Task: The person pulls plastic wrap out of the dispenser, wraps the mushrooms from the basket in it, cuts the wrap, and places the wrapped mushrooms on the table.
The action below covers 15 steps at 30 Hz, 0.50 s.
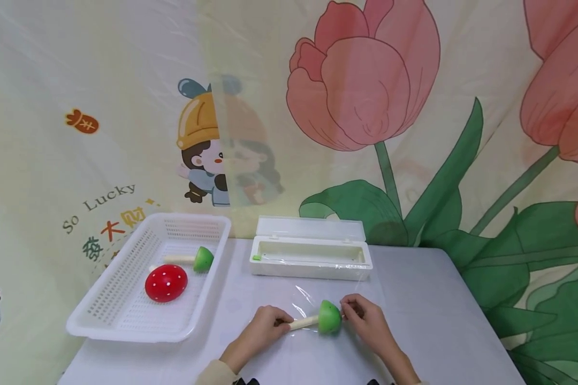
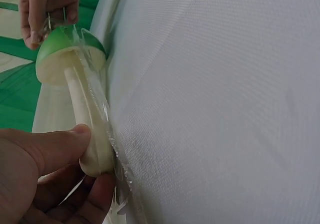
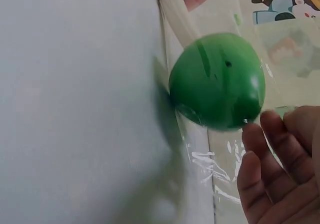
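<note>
Green mushroom [image 1: 329, 317] against film [image 3: 202, 164], seemingly unfinished; two more mushrooms [image 1: 166, 284] in basket [image 1: 135, 335].
Left grip [image 1: 265, 328] clamped on stem [image 1: 304, 323]; right grip [image 1: 367, 325], cannot tell.

Beyond the table [image 1: 419, 299] hangs a cream backdrop [image 1: 101, 48], printed with pink tulips [image 1: 366, 85], green leaves [image 1: 358, 208], a cartoon figure [image 1: 199, 128] and, farther left, "So Lucky" lettering [image 1: 109, 197].

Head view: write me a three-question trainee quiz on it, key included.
1. Which part of the green-capped, cream-stemmed toy mushroom does the left hand hold?
2. True or false: the red, white-spotted, rounded toy lies inside the white perforated plastic basket.
3. The translucent lid of the long white plastic box is: (A) shut (B) open.
Key: 1, the stem; 2, true; 3, B.
</note>
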{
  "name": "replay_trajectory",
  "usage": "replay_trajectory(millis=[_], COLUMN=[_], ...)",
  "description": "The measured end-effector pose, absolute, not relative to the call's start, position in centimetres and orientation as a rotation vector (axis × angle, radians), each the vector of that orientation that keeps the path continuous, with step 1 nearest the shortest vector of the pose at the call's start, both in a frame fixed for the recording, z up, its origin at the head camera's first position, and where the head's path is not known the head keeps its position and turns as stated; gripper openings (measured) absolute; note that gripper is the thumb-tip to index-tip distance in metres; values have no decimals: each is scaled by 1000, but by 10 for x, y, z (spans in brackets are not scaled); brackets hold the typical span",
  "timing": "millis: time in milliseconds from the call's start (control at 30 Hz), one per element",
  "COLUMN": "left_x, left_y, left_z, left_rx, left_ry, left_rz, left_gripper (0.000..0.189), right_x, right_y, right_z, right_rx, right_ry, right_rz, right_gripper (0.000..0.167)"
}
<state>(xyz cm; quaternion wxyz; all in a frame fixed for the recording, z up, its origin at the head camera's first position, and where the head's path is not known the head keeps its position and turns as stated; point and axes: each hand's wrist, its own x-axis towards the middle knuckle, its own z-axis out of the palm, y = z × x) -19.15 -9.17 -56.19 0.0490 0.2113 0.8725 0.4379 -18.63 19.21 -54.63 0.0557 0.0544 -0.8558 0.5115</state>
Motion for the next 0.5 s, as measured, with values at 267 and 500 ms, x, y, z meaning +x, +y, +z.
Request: replay_trajectory(millis=[267,500], left_x=[-189,-187], left_y=[-88,-90], left_z=[-561,-562], left_rx=[646,623], left_ry=[2759,2747], left_rz=[1342,1343], left_gripper=[12,15], right_x=[-187,-183], right_y=[177,174], right_z=[-555,-557], right_rx=[212,351], right_ry=[-2529,-2601], right_rz=[1482,1358], right_gripper=[19,33])
